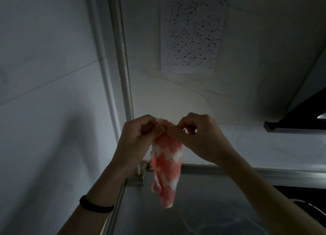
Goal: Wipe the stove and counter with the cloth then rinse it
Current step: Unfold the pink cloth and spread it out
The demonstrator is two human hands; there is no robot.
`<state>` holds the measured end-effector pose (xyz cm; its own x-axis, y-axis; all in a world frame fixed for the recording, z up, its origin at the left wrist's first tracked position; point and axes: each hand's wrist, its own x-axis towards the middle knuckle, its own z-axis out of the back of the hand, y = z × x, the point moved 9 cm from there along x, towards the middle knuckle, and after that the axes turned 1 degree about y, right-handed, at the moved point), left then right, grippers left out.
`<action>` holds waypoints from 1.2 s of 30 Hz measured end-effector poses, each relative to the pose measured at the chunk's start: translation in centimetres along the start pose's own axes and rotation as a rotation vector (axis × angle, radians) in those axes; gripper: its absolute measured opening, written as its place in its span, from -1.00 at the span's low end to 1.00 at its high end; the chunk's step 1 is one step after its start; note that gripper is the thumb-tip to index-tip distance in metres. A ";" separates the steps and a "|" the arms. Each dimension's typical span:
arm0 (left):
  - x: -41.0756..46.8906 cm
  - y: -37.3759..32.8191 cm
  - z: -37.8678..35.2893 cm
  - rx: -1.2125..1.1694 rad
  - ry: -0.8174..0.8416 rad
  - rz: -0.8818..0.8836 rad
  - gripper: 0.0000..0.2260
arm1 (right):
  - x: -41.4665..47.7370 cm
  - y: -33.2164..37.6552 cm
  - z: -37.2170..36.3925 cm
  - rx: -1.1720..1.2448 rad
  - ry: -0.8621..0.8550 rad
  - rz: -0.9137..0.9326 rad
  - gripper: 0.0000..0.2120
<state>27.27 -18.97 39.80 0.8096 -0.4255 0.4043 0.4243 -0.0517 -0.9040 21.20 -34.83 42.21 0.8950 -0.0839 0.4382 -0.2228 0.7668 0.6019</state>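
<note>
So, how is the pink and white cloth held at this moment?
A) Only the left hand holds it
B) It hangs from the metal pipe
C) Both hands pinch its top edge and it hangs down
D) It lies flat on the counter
C: the left hand and the right hand both pinch the top of the cloth, which hangs freely below them.

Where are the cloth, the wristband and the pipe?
cloth (166, 166), head view, middle of the hanging pink and white part.
wristband (95, 207), head view, on the black band at the left wrist.
pipe (123, 63), head view, mid-length of the upright metal tube.
</note>
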 end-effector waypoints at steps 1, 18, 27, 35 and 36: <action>0.0 0.0 0.1 0.016 -0.003 -0.001 -0.88 | -0.2 -0.5 -0.6 -0.033 0.087 0.024 -0.71; 0.4 2.4 -0.5 -0.025 0.019 0.128 -0.84 | -1.1 -3.7 3.8 0.215 0.037 -0.065 -0.89; 0.6 2.3 -3.4 -0.391 0.369 0.439 -0.87 | -0.5 -3.4 3.0 0.336 0.001 -0.108 -0.79; 2.7 -0.2 -4.6 0.221 0.524 0.242 -0.72 | 0.1 -2.5 1.4 0.544 0.032 -0.062 -0.76; 2.7 -0.4 -4.5 0.216 0.531 0.233 -0.75 | -0.5 -3.6 1.2 0.679 0.038 -0.091 -0.73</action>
<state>27.46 -24.14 40.68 0.6017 -0.7983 0.0254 0.3783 0.2569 -0.8893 21.10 -38.36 40.64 0.9318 -0.0968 0.3499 -0.3280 0.1883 0.9257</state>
